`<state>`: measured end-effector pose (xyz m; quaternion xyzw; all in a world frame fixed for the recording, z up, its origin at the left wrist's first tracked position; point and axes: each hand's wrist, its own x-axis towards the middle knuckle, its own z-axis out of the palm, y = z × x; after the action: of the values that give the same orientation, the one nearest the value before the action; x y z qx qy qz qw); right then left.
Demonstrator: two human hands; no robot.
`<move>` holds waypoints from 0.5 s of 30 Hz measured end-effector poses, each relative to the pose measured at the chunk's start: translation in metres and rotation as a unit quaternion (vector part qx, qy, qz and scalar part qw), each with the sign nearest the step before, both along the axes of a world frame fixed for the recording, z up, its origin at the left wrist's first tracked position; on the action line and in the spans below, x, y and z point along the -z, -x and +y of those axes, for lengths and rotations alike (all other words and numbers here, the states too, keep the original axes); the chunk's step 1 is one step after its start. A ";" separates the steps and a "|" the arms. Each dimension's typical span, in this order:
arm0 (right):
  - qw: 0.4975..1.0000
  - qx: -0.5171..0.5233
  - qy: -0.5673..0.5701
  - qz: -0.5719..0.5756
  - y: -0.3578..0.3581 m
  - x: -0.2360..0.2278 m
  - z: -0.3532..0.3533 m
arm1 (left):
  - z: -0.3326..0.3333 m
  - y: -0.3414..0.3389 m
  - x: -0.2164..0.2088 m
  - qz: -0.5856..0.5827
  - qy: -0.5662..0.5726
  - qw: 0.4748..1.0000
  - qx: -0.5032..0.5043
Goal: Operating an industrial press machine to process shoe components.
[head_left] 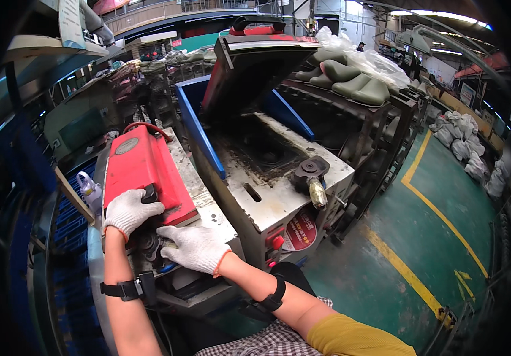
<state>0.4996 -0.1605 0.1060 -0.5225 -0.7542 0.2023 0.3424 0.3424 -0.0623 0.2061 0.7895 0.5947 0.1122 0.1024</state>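
Observation:
A red metal lid lies closed on the left machine. My left hand, in a white knit glove, is closed around the black handle at the lid's side. Just right of it, my right hand, gloved the same way, has its thumb and fingers closed at the dark round latch on the machine's front. A bit of taped handle shows between those fingers; the palm hides the rest. A similar latch with a tape-wrapped grip sits on the neighbouring machine, apart from both hands.
The neighbouring machine's heavy lid stands raised between blue side plates. Red buttons are on its front. Green boots lie on a rack behind. A white bottle stands at left. Yellow lines mark the green floor.

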 end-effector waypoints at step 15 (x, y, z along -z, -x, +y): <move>1.000 0.005 -0.008 -0.013 0.000 0.003 0.003 | 0.002 0.001 0.002 0.002 -0.013 1.000 0.008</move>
<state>0.4992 -0.1575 0.1027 -0.5260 -0.7578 0.1876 0.3374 0.3411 -0.0604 0.2045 0.7959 0.5868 0.1175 0.0916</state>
